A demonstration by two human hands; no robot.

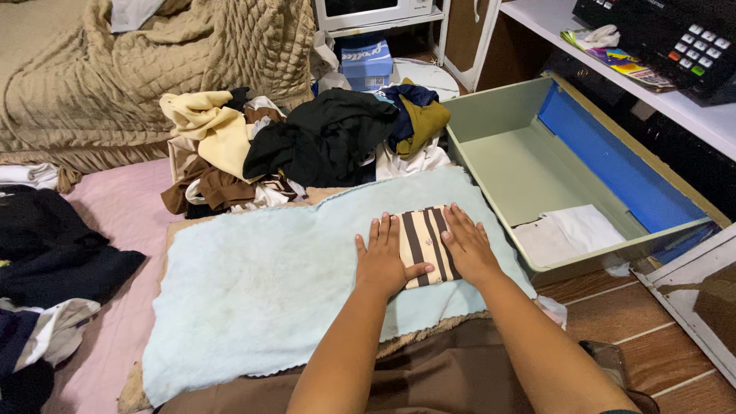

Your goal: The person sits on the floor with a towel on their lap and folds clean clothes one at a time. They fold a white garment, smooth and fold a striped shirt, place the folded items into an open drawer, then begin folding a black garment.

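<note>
On the pale blue towel [261, 276] we press a folded striped cloth [424, 244] flat, left hand [379, 261] and right hand [466, 245] with fingers spread open. It looks soft and light; we'd lift it by the folded edges.

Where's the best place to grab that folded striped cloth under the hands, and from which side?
Probably by its two long side edges, coming from above. The folded striped cloth lies flat on the light blue towel as a narrow rectangle, and the left hand and right hand already press flat on either edge, so fingers could slide under and pinch there.
</note>
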